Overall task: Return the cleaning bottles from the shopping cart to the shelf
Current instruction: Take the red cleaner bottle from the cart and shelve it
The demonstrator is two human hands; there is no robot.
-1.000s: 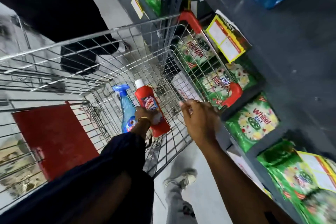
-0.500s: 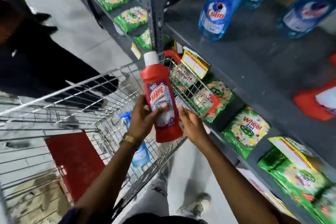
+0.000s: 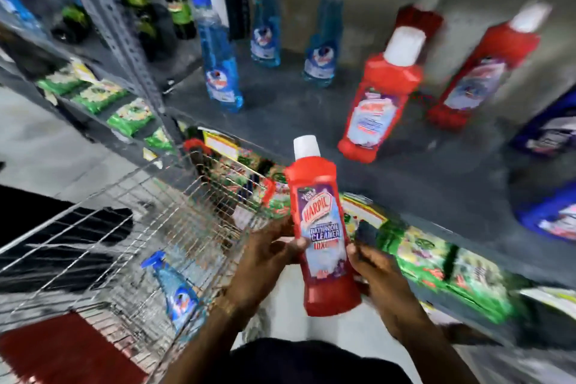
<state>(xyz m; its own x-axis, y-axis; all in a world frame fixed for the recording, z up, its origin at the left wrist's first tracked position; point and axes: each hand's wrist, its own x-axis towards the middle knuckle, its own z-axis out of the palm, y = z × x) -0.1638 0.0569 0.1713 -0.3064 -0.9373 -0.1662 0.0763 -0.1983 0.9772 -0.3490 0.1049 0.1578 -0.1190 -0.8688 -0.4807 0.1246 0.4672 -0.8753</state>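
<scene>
I hold a red Harpic bottle with a white cap upright in front of me, above the cart's near edge. My left hand grips its left side and my right hand grips its lower right side. A blue spray bottle lies inside the wire shopping cart at the lower left. The dark shelf lies just beyond the held bottle, with red Harpic bottles and blue spray bottles standing on it.
Green detergent packets fill the lower shelf under the bottle shelf. Dark blue bottles lie at the shelf's right end. A grey upright post divides the shelving. The cart has a red seat flap. A dark-clothed person stands beyond the cart.
The red bottle has been lifted out of the cart by my left hand, and my right hand left the cart rim and joined it. The view has swung up toward the bottle shelf.
</scene>
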